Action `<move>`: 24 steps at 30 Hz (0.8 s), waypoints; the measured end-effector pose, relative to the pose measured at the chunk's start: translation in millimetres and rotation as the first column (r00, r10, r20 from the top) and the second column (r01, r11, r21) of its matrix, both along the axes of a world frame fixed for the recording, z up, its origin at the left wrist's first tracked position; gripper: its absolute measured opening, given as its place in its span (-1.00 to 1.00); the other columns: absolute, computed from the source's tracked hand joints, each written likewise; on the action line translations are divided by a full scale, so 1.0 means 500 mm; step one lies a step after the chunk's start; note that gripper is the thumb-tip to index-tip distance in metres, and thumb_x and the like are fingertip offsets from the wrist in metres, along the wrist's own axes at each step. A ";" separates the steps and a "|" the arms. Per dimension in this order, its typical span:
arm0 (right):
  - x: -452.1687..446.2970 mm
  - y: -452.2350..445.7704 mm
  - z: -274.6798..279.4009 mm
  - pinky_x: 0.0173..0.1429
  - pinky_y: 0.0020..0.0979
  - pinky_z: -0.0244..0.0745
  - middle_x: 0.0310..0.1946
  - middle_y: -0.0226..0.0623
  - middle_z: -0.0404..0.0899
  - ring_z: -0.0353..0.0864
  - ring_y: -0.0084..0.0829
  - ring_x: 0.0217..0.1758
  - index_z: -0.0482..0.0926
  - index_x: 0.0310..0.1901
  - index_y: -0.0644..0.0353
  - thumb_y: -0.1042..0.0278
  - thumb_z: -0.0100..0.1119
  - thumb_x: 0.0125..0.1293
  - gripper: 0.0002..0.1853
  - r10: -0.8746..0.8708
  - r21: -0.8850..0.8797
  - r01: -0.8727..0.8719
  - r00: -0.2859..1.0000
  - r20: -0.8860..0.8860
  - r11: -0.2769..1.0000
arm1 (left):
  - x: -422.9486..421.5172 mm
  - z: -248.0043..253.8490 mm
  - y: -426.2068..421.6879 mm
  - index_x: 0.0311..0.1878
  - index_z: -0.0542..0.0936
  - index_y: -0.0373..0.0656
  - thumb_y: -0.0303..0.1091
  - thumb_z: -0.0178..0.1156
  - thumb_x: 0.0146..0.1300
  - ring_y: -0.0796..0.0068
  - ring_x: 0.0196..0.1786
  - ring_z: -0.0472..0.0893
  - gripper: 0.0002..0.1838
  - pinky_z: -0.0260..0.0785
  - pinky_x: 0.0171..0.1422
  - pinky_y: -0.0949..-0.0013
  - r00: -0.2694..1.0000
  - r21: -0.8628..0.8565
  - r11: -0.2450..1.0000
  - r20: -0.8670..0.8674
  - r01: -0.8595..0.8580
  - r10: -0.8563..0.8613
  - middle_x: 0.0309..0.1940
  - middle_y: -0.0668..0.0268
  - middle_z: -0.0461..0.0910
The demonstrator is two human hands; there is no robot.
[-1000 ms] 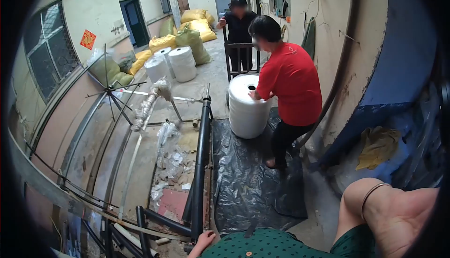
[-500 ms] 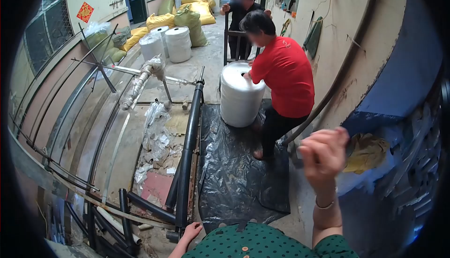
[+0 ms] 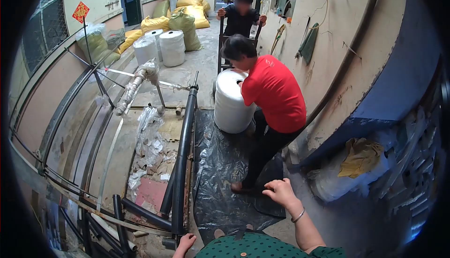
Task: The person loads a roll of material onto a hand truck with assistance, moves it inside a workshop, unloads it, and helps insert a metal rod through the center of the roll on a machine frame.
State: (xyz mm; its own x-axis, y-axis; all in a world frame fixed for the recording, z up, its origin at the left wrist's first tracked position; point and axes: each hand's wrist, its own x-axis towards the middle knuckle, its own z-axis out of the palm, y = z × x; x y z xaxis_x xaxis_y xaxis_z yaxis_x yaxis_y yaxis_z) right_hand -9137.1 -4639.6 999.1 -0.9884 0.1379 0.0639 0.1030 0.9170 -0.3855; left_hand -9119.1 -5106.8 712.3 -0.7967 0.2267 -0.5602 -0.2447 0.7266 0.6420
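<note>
My right hand, with a bangle on the wrist, hovers over the black plastic sheet. Its fingers are bent and a little apart from the thumb, with nothing held. Low in view, my left hand hangs near the lower end of a long black roller, fingers loosely bent and no object visible in it. Ahead, a person in a red shirt bends over a large white roll, one hand at its core. The roll tilts towards a hand truck, gripped by a person in black.
A metal frame with black pipes and scrap plastic lies left. White rolls and stuffed sacks stand at the back. A wrapped bundle with yellow cloth is right, beside the wall.
My right hand has come down and left from its raised position. The person in red leans lower, and the white roll has tipped from upright towards the hand truck. My left hand has dropped slightly.
</note>
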 end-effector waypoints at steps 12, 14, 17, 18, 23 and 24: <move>0.047 -0.057 -0.160 0.07 -0.12 0.21 -0.28 -0.31 0.66 0.61 -0.35 -0.11 0.66 -0.18 0.01 0.00 0.22 0.14 -0.68 0.228 0.003 -0.242 0.922 0.312 0.970 | 0.059 -0.035 -0.006 -0.09 0.63 -0.25 -0.11 0.24 0.11 0.23 -0.07 0.64 -0.58 0.45 0.07 0.30 0.980 0.005 0.981 0.040 -0.196 0.196 -0.18 0.08 0.65; 0.047 -0.063 -0.178 0.06 -0.10 0.20 -0.27 -0.32 0.66 0.61 -0.34 -0.10 0.65 -0.16 0.01 0.00 0.22 0.14 -0.67 0.313 -0.015 -0.333 0.872 0.375 0.943 | 0.070 -0.066 -0.014 -0.05 0.62 -0.23 -0.17 0.23 0.14 0.45 -0.30 0.61 -0.62 0.44 -0.18 0.40 0.961 0.005 0.962 0.039 -0.274 0.273 -0.30 0.21 0.66; 0.044 -0.054 -0.197 0.04 -0.08 0.20 -0.28 -0.33 0.65 0.61 -0.32 -0.10 0.63 -0.16 0.03 0.02 0.21 0.16 -0.68 0.454 -0.053 -0.474 0.798 0.398 0.879 | 0.108 -0.098 -0.006 -0.09 0.62 -0.30 -0.23 0.24 0.13 0.38 -0.20 0.63 -0.63 0.46 -0.05 0.36 0.860 0.082 0.858 0.112 -0.507 0.498 -0.26 0.15 0.67; 0.044 -0.045 -0.198 0.03 -0.08 0.21 -0.30 -0.31 0.64 0.60 -0.29 -0.10 0.62 -0.18 0.05 0.03 0.21 0.16 -0.70 0.496 -0.064 -0.517 0.770 0.401 0.854 | 0.129 -0.090 0.011 -0.12 0.62 -0.32 -0.29 0.23 0.14 0.51 -0.33 0.58 -0.69 0.44 -0.20 0.42 0.802 0.144 0.789 0.149 -0.597 0.579 -0.36 0.23 0.65; 0.061 0.040 -0.223 0.18 -0.01 0.18 -0.25 -0.30 0.63 0.58 -0.31 -0.05 0.61 -0.12 0.06 0.01 0.18 0.19 -0.65 0.606 -0.089 -0.649 0.641 0.471 0.755 | 0.252 -0.038 0.127 -0.12 0.57 -0.23 -0.29 0.11 0.24 0.57 -0.45 0.53 -0.76 0.26 -0.49 0.52 0.699 0.136 0.691 0.250 -0.710 0.670 -0.43 0.35 0.57; 0.065 0.063 -0.230 0.16 -0.03 0.19 -0.26 -0.30 0.63 0.59 -0.31 -0.05 0.61 -0.12 0.07 0.02 0.18 0.19 -0.66 0.615 -0.099 -0.657 0.627 0.478 0.747 | 0.267 -0.013 0.155 -0.09 0.56 -0.21 -0.29 0.10 0.25 0.56 -0.44 0.55 -0.75 0.25 -0.50 0.52 0.640 0.121 0.641 0.332 -0.758 0.693 -0.38 0.35 0.58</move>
